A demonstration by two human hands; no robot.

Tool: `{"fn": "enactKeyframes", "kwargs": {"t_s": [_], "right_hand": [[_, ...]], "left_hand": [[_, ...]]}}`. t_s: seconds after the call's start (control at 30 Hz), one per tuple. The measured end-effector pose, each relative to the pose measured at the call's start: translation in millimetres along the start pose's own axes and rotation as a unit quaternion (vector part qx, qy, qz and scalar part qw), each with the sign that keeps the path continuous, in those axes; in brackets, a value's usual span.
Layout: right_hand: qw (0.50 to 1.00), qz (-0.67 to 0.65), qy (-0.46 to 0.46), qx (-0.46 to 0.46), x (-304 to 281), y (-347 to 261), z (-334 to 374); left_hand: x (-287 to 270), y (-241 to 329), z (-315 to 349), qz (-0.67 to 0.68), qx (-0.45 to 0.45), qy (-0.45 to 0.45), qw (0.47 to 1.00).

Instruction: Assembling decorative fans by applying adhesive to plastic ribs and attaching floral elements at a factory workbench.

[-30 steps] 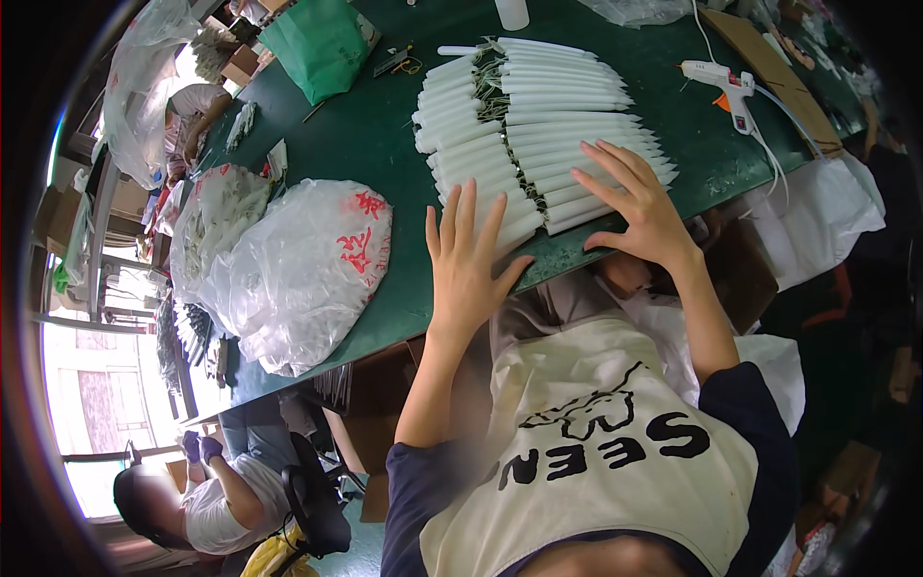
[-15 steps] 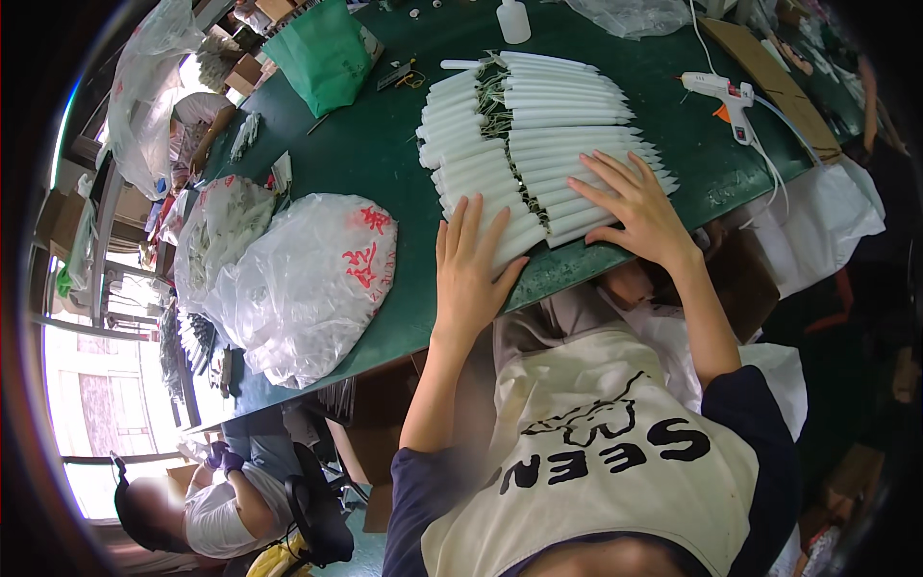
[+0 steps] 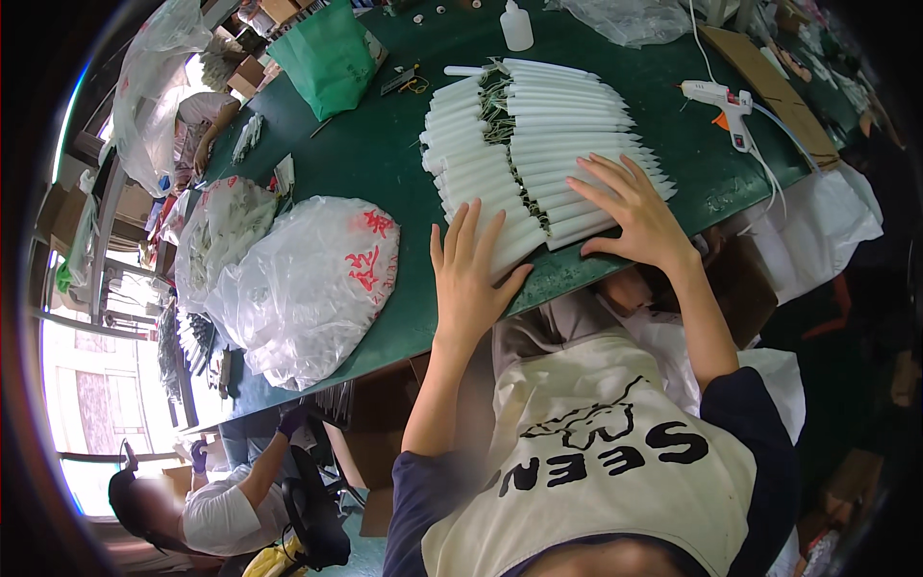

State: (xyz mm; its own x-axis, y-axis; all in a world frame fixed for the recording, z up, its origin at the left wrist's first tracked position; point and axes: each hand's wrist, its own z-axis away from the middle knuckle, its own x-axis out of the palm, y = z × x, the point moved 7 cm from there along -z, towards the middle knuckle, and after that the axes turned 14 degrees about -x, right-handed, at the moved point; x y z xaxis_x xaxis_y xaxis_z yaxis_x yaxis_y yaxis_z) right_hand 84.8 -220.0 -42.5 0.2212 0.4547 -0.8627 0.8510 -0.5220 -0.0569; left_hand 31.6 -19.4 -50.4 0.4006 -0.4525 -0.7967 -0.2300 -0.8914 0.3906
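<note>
Two side-by-side columns of white, candle-like tapered sticks (image 3: 567, 125) lie packed in rows on the green table. Thin greenish wires (image 3: 497, 108) run down the gap between the columns. My left hand (image 3: 468, 279) rests at the near left end of the rows, fingers spread, its fingertips against the lowest sticks. On the near right sticks lies my right hand (image 3: 639, 216), also spread, with its thumb by the bottom row. Neither hand grips anything.
A white glue gun (image 3: 723, 101) with a cable lies at the right by cardboard (image 3: 769, 91). Left are a clear plastic bag (image 3: 298, 298) and a green bag (image 3: 329, 62). A white bottle (image 3: 516, 29) stands at the back. A gloved co-worker (image 3: 226, 510) sits lower left.
My hands stay almost in place; the left fingers look slightly more spread. The co-worker's gloved hands have moved apart. The whole view has shifted a little.
</note>
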Motion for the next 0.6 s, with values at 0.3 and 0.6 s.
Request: {"fn": "enactKeyframes", "kwargs": {"t_s": [0.3,0.6], "right_hand": [[0.988,-0.111,0.103,-0.039,-30.5,26.2,-27.0],[0.971,-0.102,0.201,0.079,-28.8,131.4,-89.7]], "left_hand": [[3.1,-1.0,-3.0,0.012,0.013,-0.004,1.0],[-0.9,-1.6,-2.3,0.035,-0.001,-0.026,0.999]]}}
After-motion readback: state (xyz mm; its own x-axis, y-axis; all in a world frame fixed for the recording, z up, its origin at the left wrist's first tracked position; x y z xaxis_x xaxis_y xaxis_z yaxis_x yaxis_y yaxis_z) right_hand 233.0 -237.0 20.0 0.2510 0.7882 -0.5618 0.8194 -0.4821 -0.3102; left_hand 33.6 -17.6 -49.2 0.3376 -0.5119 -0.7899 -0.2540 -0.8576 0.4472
